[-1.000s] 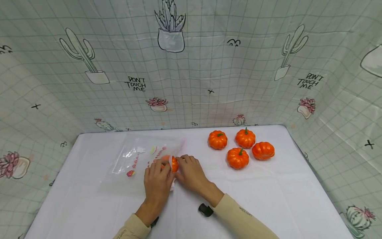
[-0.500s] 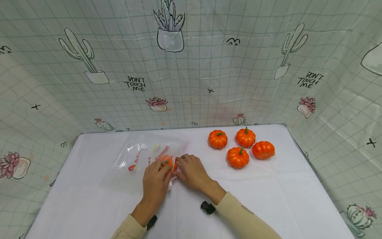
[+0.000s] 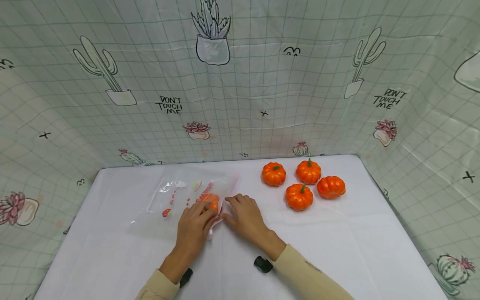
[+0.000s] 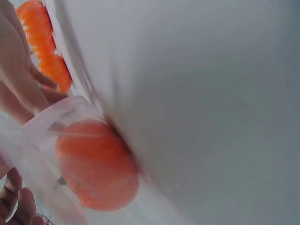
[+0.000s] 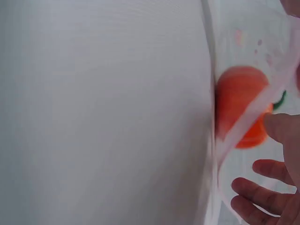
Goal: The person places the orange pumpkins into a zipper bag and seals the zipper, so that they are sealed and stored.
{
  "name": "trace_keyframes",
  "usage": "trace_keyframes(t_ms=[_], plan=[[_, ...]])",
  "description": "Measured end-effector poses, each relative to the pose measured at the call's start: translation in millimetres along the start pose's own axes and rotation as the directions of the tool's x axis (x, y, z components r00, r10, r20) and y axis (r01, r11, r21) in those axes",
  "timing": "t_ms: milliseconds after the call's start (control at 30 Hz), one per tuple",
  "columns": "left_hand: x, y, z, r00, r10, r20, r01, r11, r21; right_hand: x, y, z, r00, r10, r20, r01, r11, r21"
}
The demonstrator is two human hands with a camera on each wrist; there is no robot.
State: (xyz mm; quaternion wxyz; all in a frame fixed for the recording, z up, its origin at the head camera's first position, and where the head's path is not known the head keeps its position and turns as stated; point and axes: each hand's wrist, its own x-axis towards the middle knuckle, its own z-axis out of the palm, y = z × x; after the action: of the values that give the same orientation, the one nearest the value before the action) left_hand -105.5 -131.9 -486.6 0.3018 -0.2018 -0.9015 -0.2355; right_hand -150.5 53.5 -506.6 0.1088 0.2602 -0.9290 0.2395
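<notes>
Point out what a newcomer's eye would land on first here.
Four bright orange pumpkins would likely grab attention first, grouped on the right of the white table. Next comes a fifth pumpkin, seen through the clear bag near the left hand and right hand. Behind, the gridded backdrop reads "DON'T TOUCH ME" twice.

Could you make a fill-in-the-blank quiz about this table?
The loose pumpkins number ____.
The pumpkin seen through the clear bag is colored ____.
Of the left hand and right hand, the ____ one is nearer the loose pumpkins.
The backdrop lettering reads DON'T ____ ME.
Missing words: four; orange; right; TOUCH.
</notes>
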Motion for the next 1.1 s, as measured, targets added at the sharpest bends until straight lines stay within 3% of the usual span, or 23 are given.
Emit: trace_keyframes(t_ms=[400, 567, 700, 800, 900, 967, 1100], plan=[[-1.7, -19.0, -19.1, 0.992, 0.091, 0.089, -0.096, 0.994, 0.053, -37.6, 17.4, -37.6, 0.997, 0.078, 0.004, -0.078, 0.994, 0.072], [-4.0, -27.6, -25.2, 0.981, 0.129, 0.144, -0.142, 0.986, 0.086, -46.8, 22.9, -53.6, 0.994, 0.106, -0.007, -0.105, 0.993, 0.059], [-5.6, -28.3, -28.3, 0.978, 0.125, 0.168, -0.142, 0.986, 0.092, -51.5, 28.3, -64.8, 0.992, 0.125, -0.029, -0.124, 0.992, 0.035], [-7.2, -24.1, -30.5, 0.978, 0.081, 0.195, -0.103, 0.989, 0.102, -54.7, 33.2, -71.7, 0.989, 0.139, -0.052, -0.138, 0.99, 0.02], [-9.0, -16.6, -33.0, 0.97, -0.02, 0.241, -0.01, 0.992, 0.123, -57.9, 38.7, -77.6, 0.985, 0.154, -0.074, -0.153, 0.988, 0.013], [-10.0, -10.8, -34.7, 0.955, -0.11, 0.276, 0.075, 0.988, 0.133, -60.0, 42.2, -81.5, 0.983, 0.162, -0.085, -0.161, 0.987, 0.016], [-12.7, -1.2, -38.1, 0.907, -0.257, 0.334, 0.218, 0.964, 0.151, -63.5, 50.0, -89.6, 0.978, 0.182, -0.101, -0.181, 0.983, 0.015]])
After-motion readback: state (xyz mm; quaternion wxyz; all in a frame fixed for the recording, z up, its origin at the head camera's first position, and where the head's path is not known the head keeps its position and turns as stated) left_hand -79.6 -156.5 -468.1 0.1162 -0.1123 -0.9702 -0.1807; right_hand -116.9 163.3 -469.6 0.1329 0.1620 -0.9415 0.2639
